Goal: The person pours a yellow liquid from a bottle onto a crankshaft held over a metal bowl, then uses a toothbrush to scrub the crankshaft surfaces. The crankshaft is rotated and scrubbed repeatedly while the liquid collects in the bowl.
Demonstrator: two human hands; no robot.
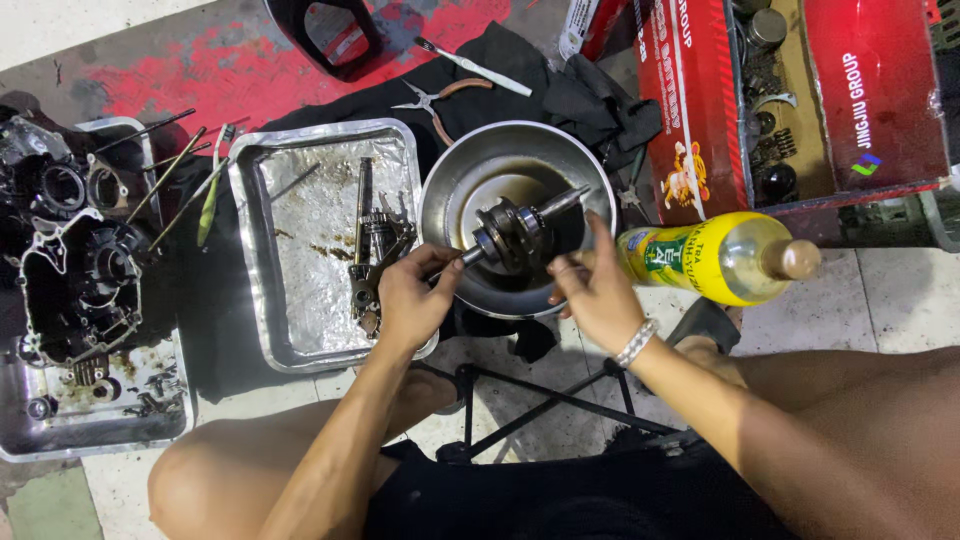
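We see a pale tiled floor (890,290) with a red-painted patch at the top. On it lie a black cloth (560,85), two metal trays (255,260), a steel bowl (450,190), a yellow bottle (715,260) on its side, a red box (700,110) and a black stool frame (540,400).

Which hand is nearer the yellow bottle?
Right hand: it sits just beside the bottle, left of it in view. Left hand is farther, across the bowl.
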